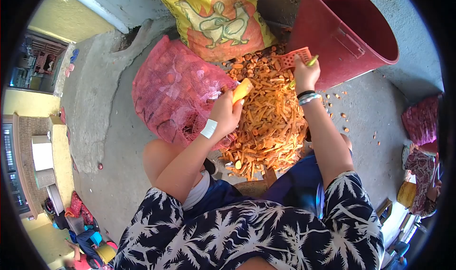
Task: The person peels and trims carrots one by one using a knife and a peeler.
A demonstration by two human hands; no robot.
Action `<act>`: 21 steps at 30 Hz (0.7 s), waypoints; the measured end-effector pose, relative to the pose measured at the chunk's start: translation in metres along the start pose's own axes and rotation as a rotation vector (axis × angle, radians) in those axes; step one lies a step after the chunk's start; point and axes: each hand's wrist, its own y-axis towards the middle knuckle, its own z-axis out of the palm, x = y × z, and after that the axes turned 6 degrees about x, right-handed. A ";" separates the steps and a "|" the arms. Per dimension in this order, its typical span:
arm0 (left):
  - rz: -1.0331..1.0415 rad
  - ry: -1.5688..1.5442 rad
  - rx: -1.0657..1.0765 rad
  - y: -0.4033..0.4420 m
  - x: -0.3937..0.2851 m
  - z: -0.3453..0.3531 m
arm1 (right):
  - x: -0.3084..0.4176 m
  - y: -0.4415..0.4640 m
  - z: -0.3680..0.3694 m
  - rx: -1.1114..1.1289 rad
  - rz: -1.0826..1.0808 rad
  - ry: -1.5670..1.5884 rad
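Observation:
My left hand (227,112) is closed around a carrot (242,90) that looks peeled, its pale orange end pointing up and to the right. My right hand (307,74), slightly blurred, grips a tool with a yellow-green handle (312,60); I cannot make out its blade. Beneath both hands spreads a large heap of orange carrot peelings (273,123), with cut carrot ends among them. Just beyond my right hand is a perforated orange plastic basket or scoop (295,57), partly hidden. Beside my left hand sits a full pink mesh sack (173,87).
A yellow and red sack (216,20) printed with chickens stands at the back. To its right is a tall red bin (327,37). Small scraps (343,115) dot the concrete floor. Another pink sack (420,120) and other people are at the edges.

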 end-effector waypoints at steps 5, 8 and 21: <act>-0.216 -0.427 0.235 0.004 0.023 0.004 | 0.023 -0.063 0.017 0.310 -0.110 -0.091; -0.293 -0.548 0.310 -0.002 0.017 0.002 | -0.014 -0.004 0.002 0.089 -0.034 -0.090; 0.288 -0.055 0.001 0.003 0.014 0.006 | 0.005 -0.025 0.011 0.160 0.375 0.013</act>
